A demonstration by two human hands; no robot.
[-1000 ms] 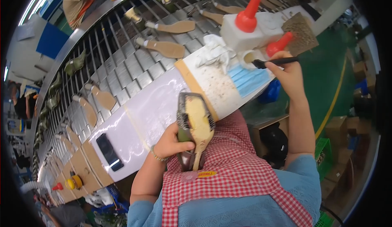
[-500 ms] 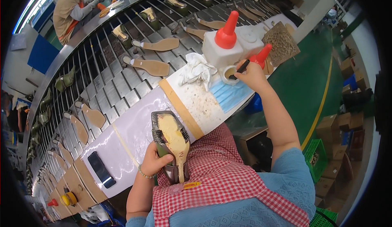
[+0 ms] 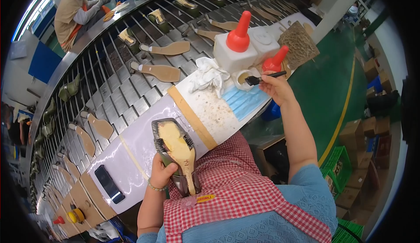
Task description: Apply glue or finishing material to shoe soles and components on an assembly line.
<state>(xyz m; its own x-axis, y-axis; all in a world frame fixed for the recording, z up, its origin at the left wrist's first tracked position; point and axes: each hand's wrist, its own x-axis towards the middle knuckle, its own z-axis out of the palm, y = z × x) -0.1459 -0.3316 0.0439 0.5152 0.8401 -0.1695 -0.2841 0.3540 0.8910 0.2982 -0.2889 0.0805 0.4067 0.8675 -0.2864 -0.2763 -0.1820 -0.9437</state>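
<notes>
My left hand (image 3: 162, 173) is wrapped round the side of a dark green shoe upper on a last (image 3: 178, 149), its pale yellow underside facing up and its narrow heel end near my apron. Between the fingers of my right hand (image 3: 277, 89) is a black-handled brush (image 3: 265, 78). Its dark bristles lie at the rim of a small open white jar (image 3: 242, 79) with yellowish stuff inside. Under the jar lies a blue face mask (image 3: 246, 101). A crumpled white cloth (image 3: 208, 77) is to the jar's left.
White square bottles with red cone caps (image 3: 239, 35) stand behind the jar, near a rough brown block (image 3: 299, 44). Tan soles (image 3: 159, 72) and more lasted shoes lie on the slatted metal conveyor (image 3: 118, 90). A phone (image 3: 108, 183) rests at the left. Another person (image 3: 72, 18) works across the line.
The brush has come up out of the jar to its rim and tilted flatter. My left hand and the lasted shoe have shifted slightly left.
</notes>
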